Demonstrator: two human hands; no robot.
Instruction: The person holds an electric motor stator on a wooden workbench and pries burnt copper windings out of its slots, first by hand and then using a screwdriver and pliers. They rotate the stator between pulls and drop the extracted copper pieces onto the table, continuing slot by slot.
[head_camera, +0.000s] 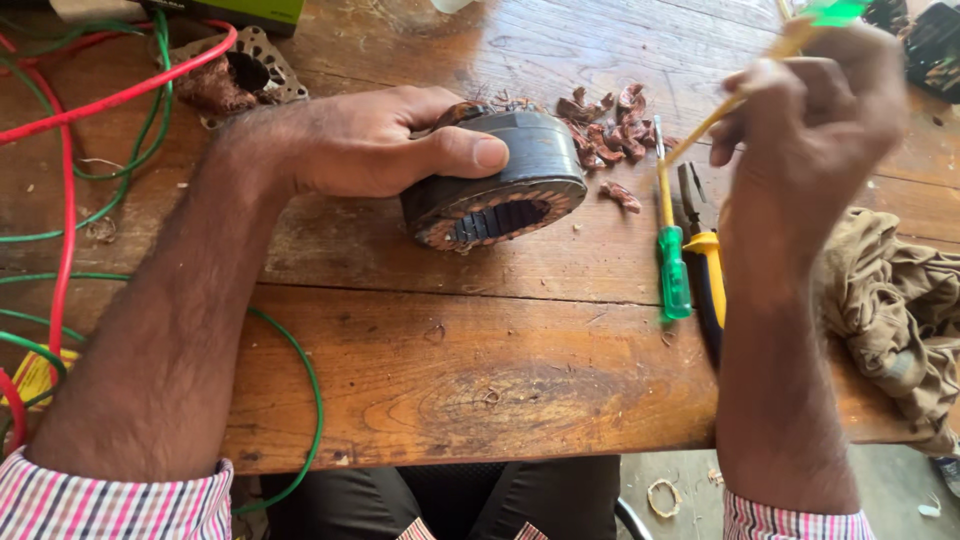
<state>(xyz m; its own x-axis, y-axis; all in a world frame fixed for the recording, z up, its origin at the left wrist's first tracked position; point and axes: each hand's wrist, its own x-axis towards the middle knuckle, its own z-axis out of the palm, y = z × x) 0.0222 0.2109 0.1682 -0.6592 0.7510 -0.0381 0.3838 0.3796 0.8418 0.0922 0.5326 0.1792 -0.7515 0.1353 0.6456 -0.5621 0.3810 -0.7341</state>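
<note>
Left hand (375, 140) grips motor stator (497, 180) mid-table — right hand (815, 110) pinches yellow-shafted screwdriver (745, 85); bare wooden table (480, 380) towards near edge.

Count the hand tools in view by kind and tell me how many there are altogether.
Screwdrivers: 2, one held in the right hand, one green-handled screwdriver lying on the wooden table
Pliers: 1, yellow-handled
Total: 3

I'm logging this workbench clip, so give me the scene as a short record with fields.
Left hand: grips a round motor core lying on the wooden table
Right hand: raised, holding a thin yellow tool
Beside core: green screwdriver, yellow-handled pliers, brown scraps
Left edge: red and green wires
Right edge: crumpled cloth
</note>
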